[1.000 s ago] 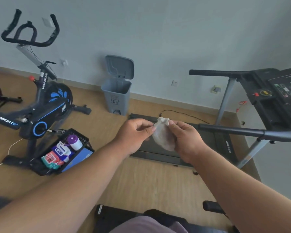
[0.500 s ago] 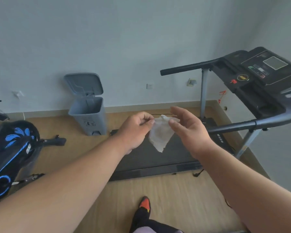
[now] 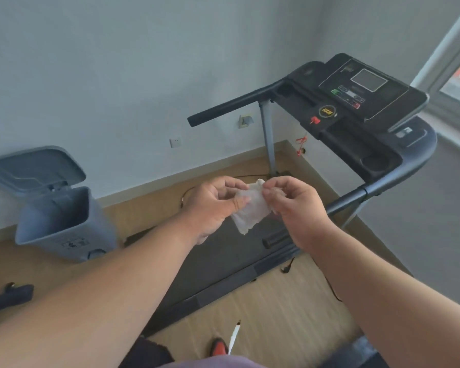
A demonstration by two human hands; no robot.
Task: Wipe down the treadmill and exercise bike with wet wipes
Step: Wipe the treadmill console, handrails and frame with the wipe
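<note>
White and limp, the wet wipe hangs between my two hands above the near end of the treadmill, with the belt dark beneath it. My left hand pinches its left edge between thumb and fingers; my right hand pinches the top right corner, fingers curled round the cloth, so the hands sit close together with only the wipe between them. It looks feather-light, soft and damp, a sheet that will crumple or cling to itself instead of holding a shape, and one that might tear if tugged hard at a corner. My judgement is that it is best taken by two opposite edges to spread it, then bunched flat under the palm for wiping the console and the handrail at the far right. A grey pedal bin stands lid-up on the wooden floor at left, ready for it afterwards. The exercise bike is not clearly in view.
</note>
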